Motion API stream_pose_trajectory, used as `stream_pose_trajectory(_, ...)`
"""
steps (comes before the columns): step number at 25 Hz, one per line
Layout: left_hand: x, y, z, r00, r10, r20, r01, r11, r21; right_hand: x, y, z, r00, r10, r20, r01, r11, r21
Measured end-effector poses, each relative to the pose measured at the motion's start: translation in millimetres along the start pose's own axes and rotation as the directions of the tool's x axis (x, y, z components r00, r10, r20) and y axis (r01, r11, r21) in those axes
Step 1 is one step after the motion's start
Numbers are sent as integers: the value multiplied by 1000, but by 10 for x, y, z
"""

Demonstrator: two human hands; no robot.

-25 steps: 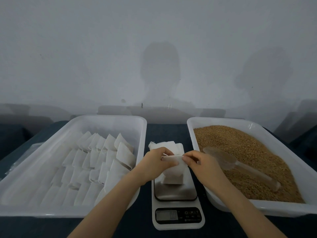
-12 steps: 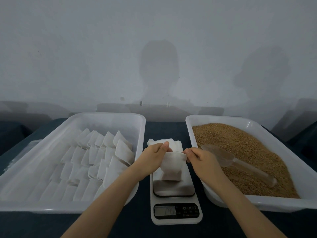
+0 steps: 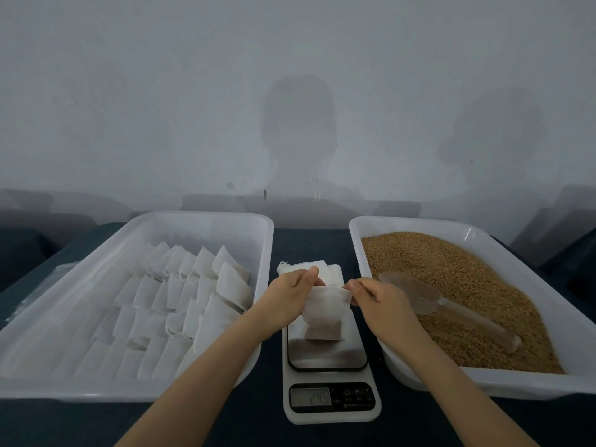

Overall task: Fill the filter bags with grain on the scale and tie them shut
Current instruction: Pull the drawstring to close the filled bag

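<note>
Two bare hands hold one small white fabric filter bag (image 3: 324, 312) upright over the steel platform of a white digital kitchen scale (image 3: 325, 358). The left hand (image 3: 288, 300) pinches the bag's upper left corner between its thumb and curled fingers (image 3: 311, 274). The right hand (image 3: 383, 304) pinches the upper right corner, so that the top edge is drawn taut between them. The bag's lower part looks darker and fuller than its pale, creased upper part. Whether its bottom edge rests on the platform cannot be told. The scale's grey display (image 3: 311, 396) shows faint digits. A stack of flat white bags (image 3: 322, 267) lies behind the scale on the dark blue surface (image 3: 309, 243). The white plastic tray at left (image 3: 200, 217) holds rows of white bags (image 3: 180, 295). The white plastic tray at right (image 3: 419, 221) holds brown grain (image 3: 451, 272), on which a translucent plastic scoop (image 3: 416, 293) lies.
</note>
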State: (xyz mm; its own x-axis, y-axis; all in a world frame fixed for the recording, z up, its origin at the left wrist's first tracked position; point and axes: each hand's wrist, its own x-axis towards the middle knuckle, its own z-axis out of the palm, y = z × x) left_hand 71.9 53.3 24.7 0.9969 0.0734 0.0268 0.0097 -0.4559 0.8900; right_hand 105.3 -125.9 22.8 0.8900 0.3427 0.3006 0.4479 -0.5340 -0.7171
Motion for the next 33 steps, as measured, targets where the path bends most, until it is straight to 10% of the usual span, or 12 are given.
stream_pose_trajectory(27, -31, 50, 18, 979, 103, 175, -140, 967, 215, -51, -109, -61, 995, -88, 49, 82, 991, 108)
stream_pose_trajectory(33, 163, 205, -685, 957, -12, -289, 37, 996, 83, -43, -97, -105, 995, 0, -95, 29, 954, 299)
